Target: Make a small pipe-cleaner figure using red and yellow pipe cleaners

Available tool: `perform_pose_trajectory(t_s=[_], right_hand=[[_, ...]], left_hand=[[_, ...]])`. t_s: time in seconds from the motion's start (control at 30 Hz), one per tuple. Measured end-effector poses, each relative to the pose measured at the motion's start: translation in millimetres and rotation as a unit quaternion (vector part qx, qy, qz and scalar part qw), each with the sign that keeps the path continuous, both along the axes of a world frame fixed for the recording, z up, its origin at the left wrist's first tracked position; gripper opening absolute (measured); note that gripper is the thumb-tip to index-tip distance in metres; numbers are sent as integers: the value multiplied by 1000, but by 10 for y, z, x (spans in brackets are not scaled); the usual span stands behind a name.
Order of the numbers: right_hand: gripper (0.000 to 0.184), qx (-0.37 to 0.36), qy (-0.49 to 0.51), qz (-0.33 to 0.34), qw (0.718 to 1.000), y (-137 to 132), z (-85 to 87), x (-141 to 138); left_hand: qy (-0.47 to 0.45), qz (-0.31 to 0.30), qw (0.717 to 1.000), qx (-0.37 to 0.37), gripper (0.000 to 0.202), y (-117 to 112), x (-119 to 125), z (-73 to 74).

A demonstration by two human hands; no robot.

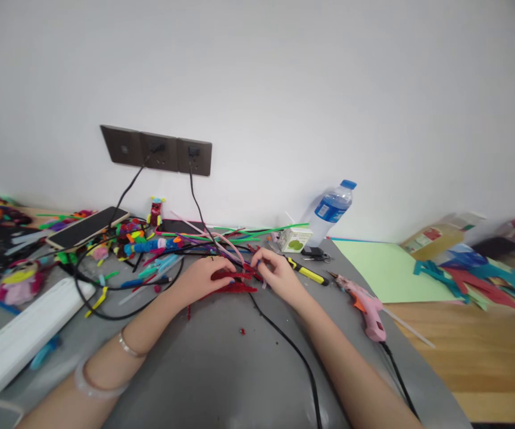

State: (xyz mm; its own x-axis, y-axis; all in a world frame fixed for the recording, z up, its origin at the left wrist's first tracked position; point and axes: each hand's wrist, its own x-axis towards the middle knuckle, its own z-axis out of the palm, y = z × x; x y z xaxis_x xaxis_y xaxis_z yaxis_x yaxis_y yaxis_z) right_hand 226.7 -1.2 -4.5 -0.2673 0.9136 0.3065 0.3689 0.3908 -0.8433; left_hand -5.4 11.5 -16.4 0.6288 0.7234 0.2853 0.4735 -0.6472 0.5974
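Note:
Both hands meet over a bunch of fuzzy red pipe cleaners point(238, 288) near the middle of the grey table mat. My left hand point(204, 277) is closed on the bunch, with its thumb along the near side. Facing it from the right, my right hand point(277, 275) has curled fingers pinched together beside the red stems. What lies between those fingertips is too small to make out. Behind the hands, pink and purple pipe cleaners point(228, 241) fan out. A small red bit point(242, 331) lies on the mat in front.
A pink glue gun point(371, 313) and yellow utility knife point(307, 273) lie right. Behind them stand a tilted water bottle point(331, 211) and small box point(295, 239). Black cords point(284, 336) cross the mat. Left are a phone point(88, 228), white block point(25, 333) and pipe-cleaner figures point(20, 283).

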Motion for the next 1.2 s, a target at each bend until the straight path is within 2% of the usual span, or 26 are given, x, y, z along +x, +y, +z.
perform_pose_trajectory(t_s=[0.07, 0.23, 0.53, 0.77, 0.93, 1.07, 1.2], right_hand=[[14, 19, -25, 7, 999, -19, 8, -12], [11, 39, 15, 6, 999, -16, 46, 31], [2, -45, 91, 93, 991, -61, 18, -30], [23, -58, 156, 101, 981, -64, 123, -59], [30, -70, 176, 99, 977, -71, 136, -60], [29, -94, 154, 125, 976, -95, 112, -62], [24, -82, 91, 143, 982, -127, 46, -85]], left_hand=[[-9, 11, 1000, 10, 15, -3, 0, 14], [-13, 21, 999, 23, 18, -21, 2, 54], [-17, 17, 1000, 20, 17, -23, 10, 53], [-12, 15, 1000, 18, 19, -28, 14, 52], [-20, 5, 999, 24, 18, -20, 1, 33], [-81, 18, 995, 48, 14, -59, 28, 52], [-159, 12, 987, 8, 11, -155, 112, 113]])
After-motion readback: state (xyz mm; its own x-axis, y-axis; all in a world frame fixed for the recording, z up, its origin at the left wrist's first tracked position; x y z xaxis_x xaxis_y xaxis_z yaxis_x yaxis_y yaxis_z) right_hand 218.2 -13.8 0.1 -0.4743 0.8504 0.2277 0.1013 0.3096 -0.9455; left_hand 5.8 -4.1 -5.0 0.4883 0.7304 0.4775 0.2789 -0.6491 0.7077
